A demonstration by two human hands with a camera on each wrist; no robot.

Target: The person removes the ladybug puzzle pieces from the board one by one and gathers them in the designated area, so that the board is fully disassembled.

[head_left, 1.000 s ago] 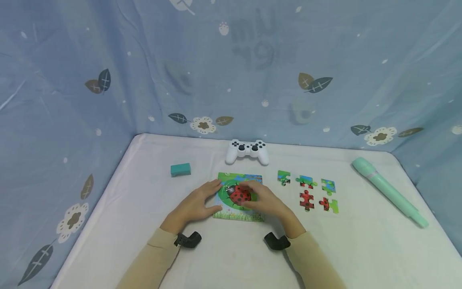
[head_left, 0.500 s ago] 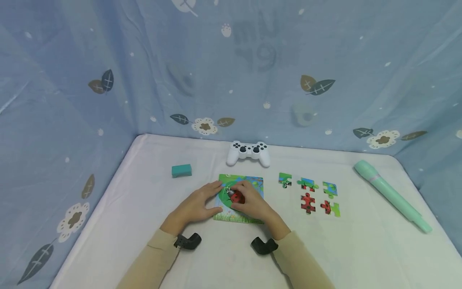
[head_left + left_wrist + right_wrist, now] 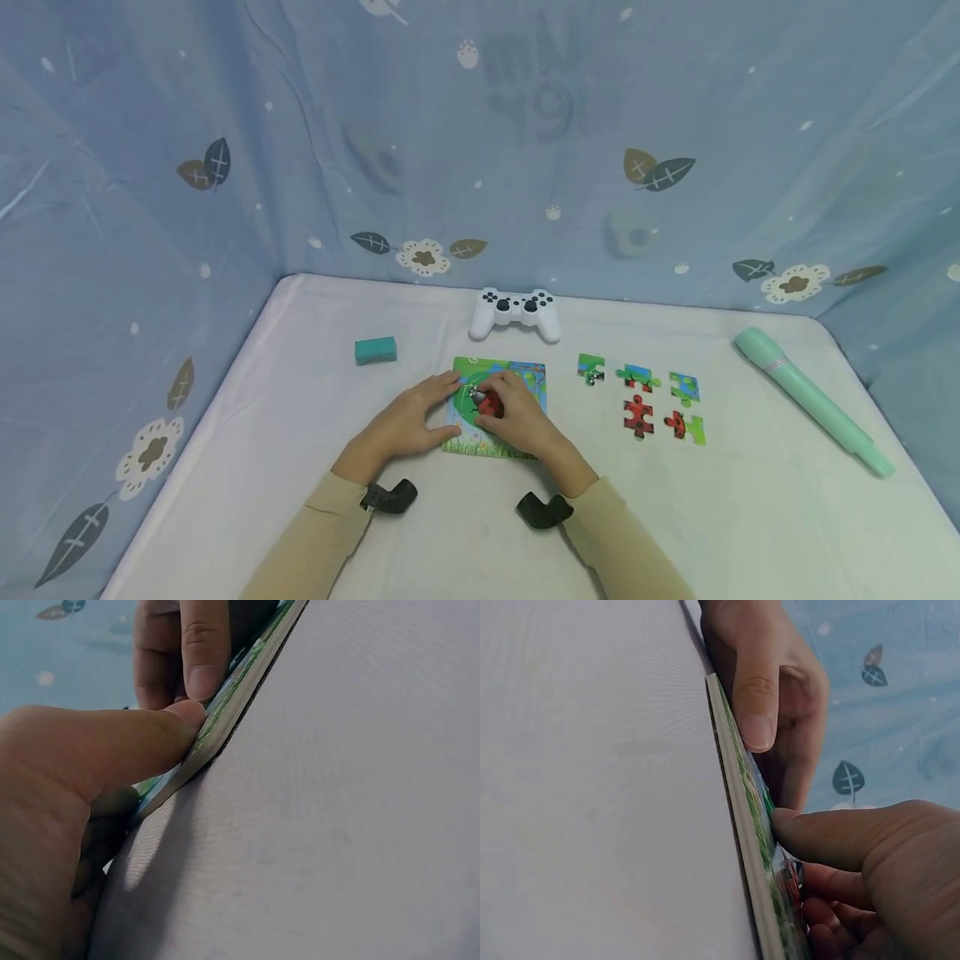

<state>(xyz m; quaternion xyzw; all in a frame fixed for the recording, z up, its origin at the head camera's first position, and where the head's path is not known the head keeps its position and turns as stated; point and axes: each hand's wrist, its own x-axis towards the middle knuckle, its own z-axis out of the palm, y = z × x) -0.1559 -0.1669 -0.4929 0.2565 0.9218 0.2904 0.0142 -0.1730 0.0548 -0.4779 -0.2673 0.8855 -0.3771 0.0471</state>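
A picture puzzle board (image 3: 480, 442) lies flat on the table, printed with a ladybug (image 3: 488, 404) on a green leaf. My left hand (image 3: 405, 421) rests along its left side, thumb spread away from the fingers. In the left wrist view that thumb (image 3: 161, 739) touches the board near a corner. My right hand (image 3: 521, 417) is over the ladybug and covers its right part. The right wrist view shows the right thumb (image 3: 840, 832) against the board's face, with the other fingers bent near the red print. Whether they pinch a piece is hidden.
Several loose jigsaw pieces (image 3: 638, 417) lie right of the board. Behind it stands a white game controller (image 3: 514, 313). A teal block (image 3: 376, 350) is at the back left, and a mint-green wand-shaped object (image 3: 813, 400) lies far right. A blue patterned curtain (image 3: 480, 167) surrounds the table.
My right hand has moved left across the board and settled over the ladybug. The left hand and the loose pieces have stayed in place.
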